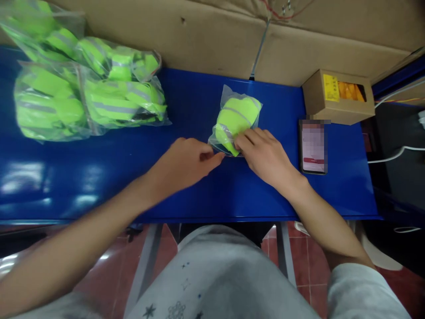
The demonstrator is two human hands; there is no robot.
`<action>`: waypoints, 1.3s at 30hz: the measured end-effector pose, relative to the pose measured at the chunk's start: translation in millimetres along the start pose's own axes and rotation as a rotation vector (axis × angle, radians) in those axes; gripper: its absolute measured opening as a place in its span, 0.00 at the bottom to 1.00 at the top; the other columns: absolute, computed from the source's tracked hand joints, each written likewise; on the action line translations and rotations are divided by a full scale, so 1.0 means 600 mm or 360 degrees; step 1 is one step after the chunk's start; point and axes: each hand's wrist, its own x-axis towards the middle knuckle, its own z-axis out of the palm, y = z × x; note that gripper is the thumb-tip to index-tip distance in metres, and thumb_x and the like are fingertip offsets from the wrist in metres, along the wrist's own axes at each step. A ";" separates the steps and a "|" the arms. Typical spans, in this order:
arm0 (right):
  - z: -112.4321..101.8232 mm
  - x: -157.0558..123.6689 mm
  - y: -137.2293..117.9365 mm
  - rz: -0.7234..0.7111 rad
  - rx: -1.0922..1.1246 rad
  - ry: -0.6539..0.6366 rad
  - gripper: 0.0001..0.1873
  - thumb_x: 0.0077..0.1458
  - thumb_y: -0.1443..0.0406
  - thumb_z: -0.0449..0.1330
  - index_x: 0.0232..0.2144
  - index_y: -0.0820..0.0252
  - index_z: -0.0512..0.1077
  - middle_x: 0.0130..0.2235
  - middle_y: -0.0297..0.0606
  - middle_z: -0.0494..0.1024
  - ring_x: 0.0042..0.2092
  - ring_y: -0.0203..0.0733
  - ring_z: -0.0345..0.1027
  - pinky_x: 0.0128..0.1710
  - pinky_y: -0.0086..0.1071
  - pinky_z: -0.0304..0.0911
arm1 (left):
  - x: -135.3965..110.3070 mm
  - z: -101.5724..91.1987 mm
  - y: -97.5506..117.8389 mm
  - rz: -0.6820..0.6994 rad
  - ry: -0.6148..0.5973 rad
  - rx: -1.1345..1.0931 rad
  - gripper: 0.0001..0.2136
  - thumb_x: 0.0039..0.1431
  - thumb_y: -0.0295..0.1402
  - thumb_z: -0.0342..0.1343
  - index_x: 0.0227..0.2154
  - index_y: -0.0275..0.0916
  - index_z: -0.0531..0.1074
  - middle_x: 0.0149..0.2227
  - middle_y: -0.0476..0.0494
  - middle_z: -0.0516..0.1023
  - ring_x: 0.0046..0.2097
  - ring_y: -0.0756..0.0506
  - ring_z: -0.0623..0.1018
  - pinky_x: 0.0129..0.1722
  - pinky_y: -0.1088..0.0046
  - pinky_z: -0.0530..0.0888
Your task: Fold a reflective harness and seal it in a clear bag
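Note:
A small clear plastic bag (236, 116) with a folded neon-yellow reflective item inside lies on the blue table (199, 186), near its middle. My left hand (184, 161) pinches the bag's near edge with thumb and forefinger. My right hand (264, 153) presses down on the bag's near end, fingers curled over the plastic and the yellow fabric. Both hands meet at the bag's open end, which they partly hide.
A pile of several filled bags of neon-yellow items (83, 84) sits at the table's far left. A phone (313, 146) lies right of my hands, with a small cardboard box (337, 95) behind it. Large cardboard (212, 40) stands along the back edge.

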 end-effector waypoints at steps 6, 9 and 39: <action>0.005 0.006 0.013 0.0031 0.0319 -0.0045 0.10 0.70 0.73 0.53 0.46 0.62 0.74 0.42 0.46 0.79 0.48 0.51 0.71 0.45 0.40 0.63 | 0.026 0.018 -0.019 0.1190 0.0703 0.0887 0.10 0.73 0.42 0.56 0.46 0.42 0.78 0.50 0.40 0.82 0.51 0.38 0.80 0.48 0.61 0.72; 0.002 -0.010 0.026 0.0094 0.0714 -0.0054 0.06 0.68 0.72 0.57 0.43 0.60 0.72 0.44 0.44 0.79 0.49 0.50 0.73 0.48 0.40 0.67 | 0.069 0.035 -0.042 0.1346 0.0662 0.0804 0.12 0.75 0.42 0.53 0.43 0.42 0.78 0.45 0.43 0.82 0.47 0.42 0.80 0.44 0.65 0.71; 0.031 0.024 0.053 0.1193 0.1172 0.0003 0.13 0.64 0.56 0.67 0.32 0.58 0.72 0.31 0.35 0.79 0.31 0.38 0.71 0.32 0.32 0.60 | 0.111 0.014 0.057 0.0324 0.0335 0.0332 0.02 0.63 0.33 0.59 0.36 0.42 0.71 0.24 0.51 0.73 0.29 0.46 0.74 0.35 0.70 0.64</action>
